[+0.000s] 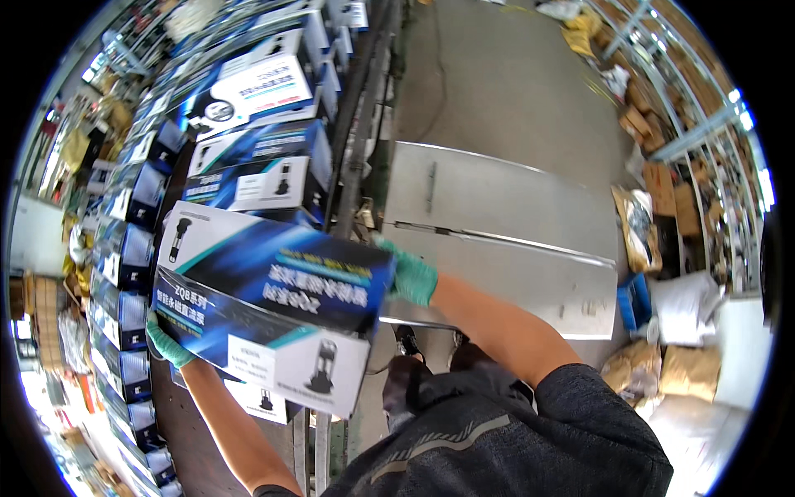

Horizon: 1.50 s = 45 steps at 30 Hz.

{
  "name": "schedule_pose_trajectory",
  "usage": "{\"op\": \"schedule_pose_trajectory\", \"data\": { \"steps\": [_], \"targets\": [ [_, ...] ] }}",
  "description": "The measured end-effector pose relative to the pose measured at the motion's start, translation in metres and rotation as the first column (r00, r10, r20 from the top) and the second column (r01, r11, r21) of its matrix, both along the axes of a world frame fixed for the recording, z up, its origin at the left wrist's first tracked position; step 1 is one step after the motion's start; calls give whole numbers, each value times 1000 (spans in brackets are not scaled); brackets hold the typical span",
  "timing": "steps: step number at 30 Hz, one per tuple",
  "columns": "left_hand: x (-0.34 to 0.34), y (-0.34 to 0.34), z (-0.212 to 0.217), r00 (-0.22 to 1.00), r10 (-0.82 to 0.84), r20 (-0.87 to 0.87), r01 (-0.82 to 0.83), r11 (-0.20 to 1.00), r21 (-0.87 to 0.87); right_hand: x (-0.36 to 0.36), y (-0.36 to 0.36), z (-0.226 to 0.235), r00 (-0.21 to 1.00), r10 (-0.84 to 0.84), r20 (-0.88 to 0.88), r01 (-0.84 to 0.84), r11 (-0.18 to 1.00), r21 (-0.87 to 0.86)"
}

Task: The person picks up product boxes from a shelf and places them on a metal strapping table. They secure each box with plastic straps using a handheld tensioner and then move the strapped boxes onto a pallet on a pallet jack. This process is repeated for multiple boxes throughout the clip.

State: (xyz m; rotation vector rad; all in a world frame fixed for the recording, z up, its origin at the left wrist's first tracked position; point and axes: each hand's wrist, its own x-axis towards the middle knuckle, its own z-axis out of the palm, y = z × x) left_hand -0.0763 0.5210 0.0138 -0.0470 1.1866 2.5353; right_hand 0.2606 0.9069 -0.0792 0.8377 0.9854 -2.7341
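Observation:
A blue, black and white printed cardboard box (240, 298) is held tilted between my two hands, above the dark workbench (207, 439). My left hand (168, 341), in a green glove, is closed round its left end low down. On the box's right end presses my right hand (414, 277), also gloved in green, with part of its fingers hidden behind the box. Pictures of a black pump show on the box. Partly covered beneath it lies another similar box (263, 401).
Beyond the held box are stacks of matching boxes (286, 178), and a long row of boxes (132, 319) runs along the left. Metal panels (505, 207) lie to the right. Shelving (687, 141), a blue bin (634, 300) and sacks (687, 369) stand at far right.

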Motion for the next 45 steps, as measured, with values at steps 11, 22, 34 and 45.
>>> {"op": "schedule_pose_trajectory", "data": {
  "steps": [11,22,34,45],
  "targets": [
    [156,307,-10,767,-590,-252,482,789,-381,250,-67,-18,866,-490,-95,399,794,-458],
    [335,521,-138,521,-835,-175,447,442,-778,359,-4,-87,789,-567,235,600,793,-101],
    [290,283,-227,442,-859,256,-47,-308,-950,293,94,-55,719,-693,-59,601,576,554],
    [277,243,-205,-89,-960,265,-111,-255,-961,247,84,-55,775,-632,-6,527,642,557]
  ]
}}
